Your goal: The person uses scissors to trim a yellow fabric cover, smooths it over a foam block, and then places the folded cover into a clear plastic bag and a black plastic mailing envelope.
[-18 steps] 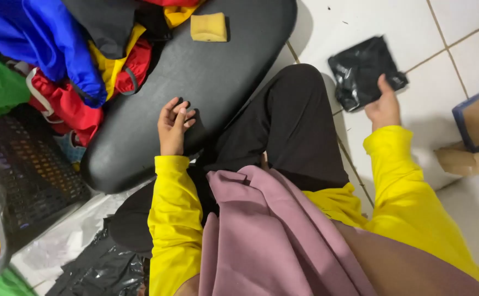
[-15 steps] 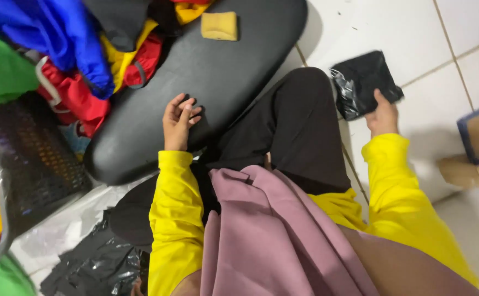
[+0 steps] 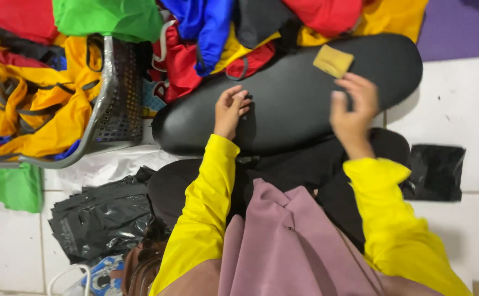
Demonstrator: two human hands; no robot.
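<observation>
Just beyond right grip point(image 3: 352, 109): tan pad point(image 3: 333, 60)

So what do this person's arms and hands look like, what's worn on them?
Both arms are covered by long, bright yellow sleeves ending at the wrists. The left hand and right hand are bare: no gloves, and no rings or watch that I can make out.

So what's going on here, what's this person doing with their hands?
A person in yellow sleeves sits on a tiled floor with a black padded board across their lap. The left hand rests on the board, fingers curled, holding nothing. The right hand hovers open beside a small tan pad lying on the board. Bright garments are heaped behind, some in a mesh basket; black plastic bags lie on the floor.
</observation>
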